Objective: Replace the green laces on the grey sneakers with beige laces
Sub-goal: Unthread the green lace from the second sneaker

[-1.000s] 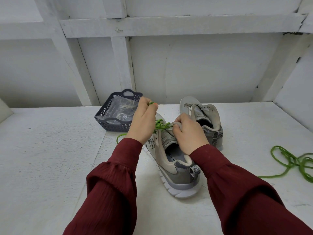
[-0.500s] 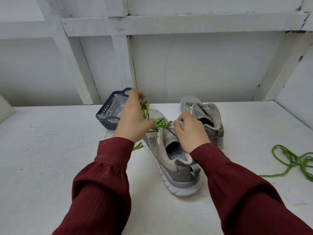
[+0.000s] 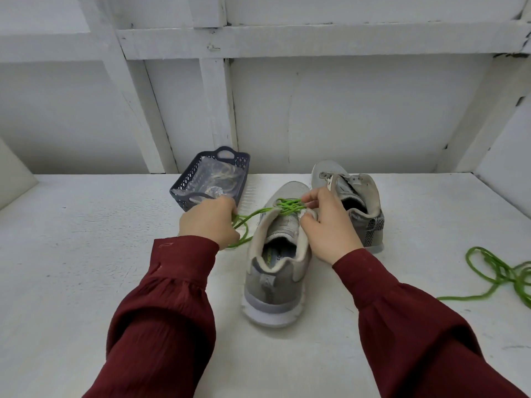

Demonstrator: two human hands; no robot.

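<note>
A grey sneaker (image 3: 275, 271) stands heel toward me at the centre of the white table, with a green lace (image 3: 287, 206) still threaded over its front eyelets. My left hand (image 3: 208, 222) grips the loose end of that lace to the left of the shoe. My right hand (image 3: 327, 225) pinches the lace at the eyelets and holds the shoe's right collar. The second grey sneaker (image 3: 353, 196) stands behind my right hand and carries no lace. A dark blue basket (image 3: 186, 182) at the back left holds beige laces (image 3: 224, 175) in clear wrapping.
A removed green lace (image 3: 500, 274) lies loosely coiled near the table's right edge. A white panelled wall (image 3: 316, 110) with beams closes off the back, close behind the basket and shoes.
My left hand dropped from above the shoe's toe to the table's left side, drawing the green lace out sideways. The sneaker turned so its heel faces me. My right hand stayed at the eyelets.
</note>
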